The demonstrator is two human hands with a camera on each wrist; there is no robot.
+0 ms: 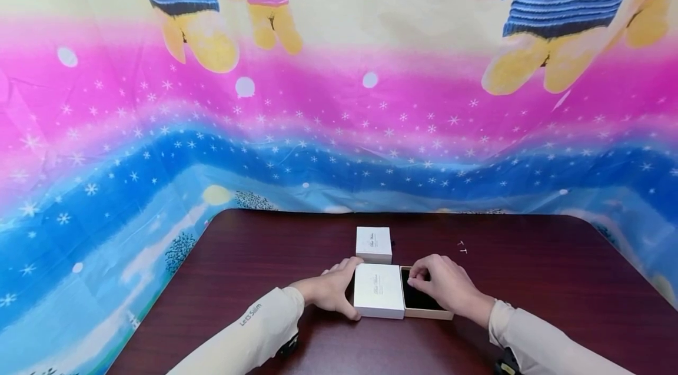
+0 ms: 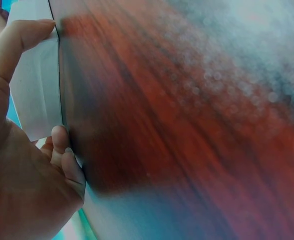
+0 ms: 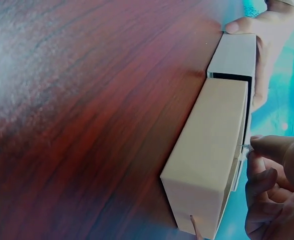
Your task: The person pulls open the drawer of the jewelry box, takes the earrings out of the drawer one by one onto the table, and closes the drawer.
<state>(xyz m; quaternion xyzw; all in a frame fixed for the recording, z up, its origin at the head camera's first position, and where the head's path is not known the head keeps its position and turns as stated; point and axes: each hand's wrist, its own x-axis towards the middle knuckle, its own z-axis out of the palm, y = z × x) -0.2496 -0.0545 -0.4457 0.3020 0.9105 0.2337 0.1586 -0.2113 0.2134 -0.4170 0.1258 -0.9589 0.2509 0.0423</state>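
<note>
A flat white box cover (image 1: 378, 291) with printed script lies on the dark table, and its tan drawer (image 1: 428, 314) is slid out to the right. Black lining (image 1: 415, 299) shows inside the drawer. My left hand (image 1: 331, 292) holds the cover by its left side, thumb at the near corner and fingers toward the far one. Over the drawer's open top, my right hand (image 1: 447, 284) pinches a tiny, thin shiny piece (image 3: 245, 147) between thumb and forefinger. Its exact kind is too small to tell. A thin ribbon-like tab (image 3: 194, 227) sticks out of the drawer's end.
Behind the cover stands a second, smaller white box (image 1: 373, 241) with similar script. Two tiny pale T-shaped pieces (image 1: 463, 251) lie at the back right of the dark red-brown table (image 1: 286, 245). A patterned curtain (image 1: 339, 128) hangs along the table's far edge.
</note>
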